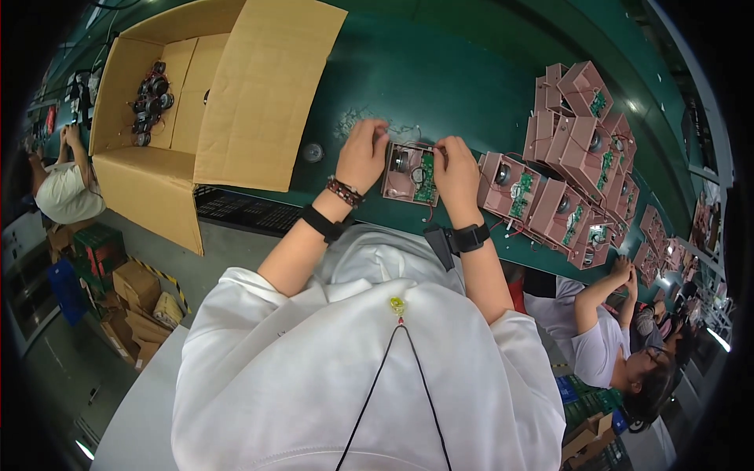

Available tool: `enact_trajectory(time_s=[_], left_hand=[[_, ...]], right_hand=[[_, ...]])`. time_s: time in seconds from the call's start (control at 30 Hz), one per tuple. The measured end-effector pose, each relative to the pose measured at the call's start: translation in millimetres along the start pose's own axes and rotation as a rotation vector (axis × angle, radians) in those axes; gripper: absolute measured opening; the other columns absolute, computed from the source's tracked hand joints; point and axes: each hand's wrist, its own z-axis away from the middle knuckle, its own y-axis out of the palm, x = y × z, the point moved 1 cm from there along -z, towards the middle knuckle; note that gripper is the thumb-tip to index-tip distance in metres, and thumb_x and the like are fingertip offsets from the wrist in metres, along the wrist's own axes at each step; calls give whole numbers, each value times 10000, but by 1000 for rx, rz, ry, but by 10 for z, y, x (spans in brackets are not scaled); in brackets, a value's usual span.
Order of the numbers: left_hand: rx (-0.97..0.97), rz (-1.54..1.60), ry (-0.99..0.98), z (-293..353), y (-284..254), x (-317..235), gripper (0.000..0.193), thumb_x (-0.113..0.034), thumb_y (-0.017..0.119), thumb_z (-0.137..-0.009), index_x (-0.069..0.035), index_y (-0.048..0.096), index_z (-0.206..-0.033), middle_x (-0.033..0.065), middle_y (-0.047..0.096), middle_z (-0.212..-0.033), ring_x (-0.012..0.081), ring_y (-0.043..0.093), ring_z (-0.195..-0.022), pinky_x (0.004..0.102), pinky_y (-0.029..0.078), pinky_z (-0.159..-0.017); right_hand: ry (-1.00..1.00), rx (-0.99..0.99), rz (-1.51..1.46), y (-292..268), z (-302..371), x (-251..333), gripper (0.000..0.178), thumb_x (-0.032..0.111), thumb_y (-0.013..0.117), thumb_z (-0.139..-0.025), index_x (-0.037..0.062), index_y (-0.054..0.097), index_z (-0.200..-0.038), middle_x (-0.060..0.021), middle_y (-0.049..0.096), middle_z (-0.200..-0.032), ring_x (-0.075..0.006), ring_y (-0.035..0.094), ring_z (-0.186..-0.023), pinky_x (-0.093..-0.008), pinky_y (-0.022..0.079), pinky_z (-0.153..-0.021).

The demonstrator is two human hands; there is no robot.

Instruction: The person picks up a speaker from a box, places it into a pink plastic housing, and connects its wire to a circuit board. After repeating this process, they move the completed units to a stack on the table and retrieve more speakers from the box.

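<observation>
A pink open-topped speaker housing [398, 187] rests on the green bench in front of me, with a round black speaker [401, 162] at its left and a green circuit board [426, 179] at its right. My left hand [363, 157] is by the housing's upper left corner, its fingers curled and thumb and fingertips together; whatever they pinch is too small to make out. Along the housing's right edge, my right hand [459, 177] grips it by the upper corner. Small loose pale parts [353, 122] lie scattered beyond my left hand.
A large open cardboard box [259, 94] with several speakers [149, 102] stands left. One loose round speaker [312, 152] lies beside it. Similar pink housings [577, 149] are stacked right. A co-worker [589, 322] works at the right; another person [69, 188] sits far left.
</observation>
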Motion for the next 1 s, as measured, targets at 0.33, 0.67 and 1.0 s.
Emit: enact_trajectory(time_s=[0.33,0.67,1.0], left_hand=[[197,-196,-317,262,262,238,443,-301,662,-741,-79,536,-1103,118,554,-991,257,583,-849,341,476,-740],[236,-53,-374,261,246,293,451,-344,648,-742,-107,558,-1115,109,562,-963,274,581,-852,357,476,-740],[184,-118,-324,291,280,306,440,-322,639,-761,-114,552,-1138,102,556,-953,243,589,-777,337,479,-710]], right_hand=[[125,53,-52,136,153,-77,88,66,590,-739,52,528,-799,-97,542,-756,-294,553,-727,-378,391,-636],[95,-174,-69,292,240,-217,76,64,660,-693,67,617,-755,-73,509,-846,-257,481,-822,-349,374,-700],[324,-148,-287,500,378,-417,99,81,714,-664,90,659,-745,-69,494,-939,-244,429,-881,-332,367,-758]])
